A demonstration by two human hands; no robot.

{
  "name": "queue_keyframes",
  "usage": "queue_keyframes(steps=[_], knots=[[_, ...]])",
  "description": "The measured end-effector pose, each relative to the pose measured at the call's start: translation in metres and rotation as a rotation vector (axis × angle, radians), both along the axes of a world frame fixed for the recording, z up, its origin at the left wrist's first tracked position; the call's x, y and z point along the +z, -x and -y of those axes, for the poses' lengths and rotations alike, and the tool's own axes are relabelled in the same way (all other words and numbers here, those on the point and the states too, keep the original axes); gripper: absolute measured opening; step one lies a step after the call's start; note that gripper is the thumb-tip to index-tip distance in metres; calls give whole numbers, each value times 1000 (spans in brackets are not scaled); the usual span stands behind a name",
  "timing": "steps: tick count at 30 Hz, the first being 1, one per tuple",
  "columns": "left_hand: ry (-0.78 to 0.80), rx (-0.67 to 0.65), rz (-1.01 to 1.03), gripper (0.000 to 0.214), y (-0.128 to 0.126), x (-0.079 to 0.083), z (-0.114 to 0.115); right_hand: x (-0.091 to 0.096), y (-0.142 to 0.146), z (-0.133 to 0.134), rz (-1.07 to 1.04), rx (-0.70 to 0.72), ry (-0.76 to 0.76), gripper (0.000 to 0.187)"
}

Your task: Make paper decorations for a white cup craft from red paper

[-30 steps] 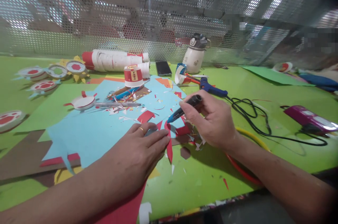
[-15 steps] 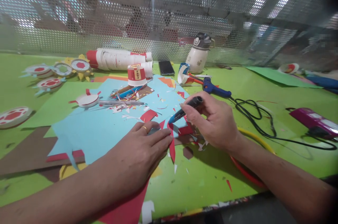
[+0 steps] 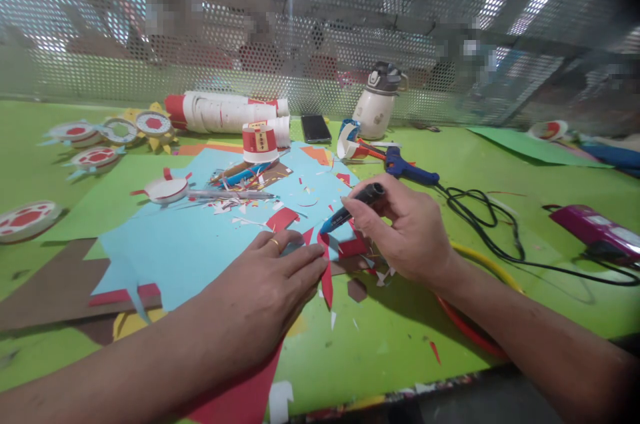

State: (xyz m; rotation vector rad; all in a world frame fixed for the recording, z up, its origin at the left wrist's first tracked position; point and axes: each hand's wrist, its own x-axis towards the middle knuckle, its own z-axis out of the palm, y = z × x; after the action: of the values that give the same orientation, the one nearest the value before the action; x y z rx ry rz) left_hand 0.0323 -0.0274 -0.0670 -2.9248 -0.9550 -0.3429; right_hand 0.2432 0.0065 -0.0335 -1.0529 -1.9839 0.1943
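Note:
My right hand (image 3: 403, 227) grips a marker pen (image 3: 353, 207) with a black end and a blue body. The pen's lower end meets a narrow red paper piece (image 3: 326, 281). My left hand (image 3: 280, 271), with a ring on one finger, lies flat with its fingertips pressing on that red paper. Beneath the hands spreads a light blue paper sheet (image 3: 175, 247), strewn with small red and white scraps. A larger red sheet (image 3: 240, 391) sticks out below my left forearm. Just beyond my left hand is a small red paper piece (image 3: 283, 218).
Paper-cup discs with red patterns (image 3: 97, 159) lie at the left. Stacked paper cups (image 3: 225, 114), a phone (image 3: 315, 129) and a bottle (image 3: 376, 104) line the back. A blue glue gun (image 3: 410, 169) and its black cord (image 3: 475, 221) lie right of my hand, near a purple device (image 3: 595, 231).
Hardly anything differs. Both hands and the marker pen keep almost the same place over the red paper, with only a tiny shift of the whole view.

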Motion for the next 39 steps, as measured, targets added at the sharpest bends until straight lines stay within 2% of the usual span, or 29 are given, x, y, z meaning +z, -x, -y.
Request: queue_keyframes(steps=[23, 31, 39], knots=[[-3, 7, -7, 39, 0, 1, 2, 9, -4, -2, 189, 66, -8, 11], [-18, 4, -3, 39, 0, 0, 1, 5, 1, -1, 160, -18, -13, 17], [-27, -3, -7, 38, 0, -2, 1, 1, 2, 0, 108, -12, 10, 20]])
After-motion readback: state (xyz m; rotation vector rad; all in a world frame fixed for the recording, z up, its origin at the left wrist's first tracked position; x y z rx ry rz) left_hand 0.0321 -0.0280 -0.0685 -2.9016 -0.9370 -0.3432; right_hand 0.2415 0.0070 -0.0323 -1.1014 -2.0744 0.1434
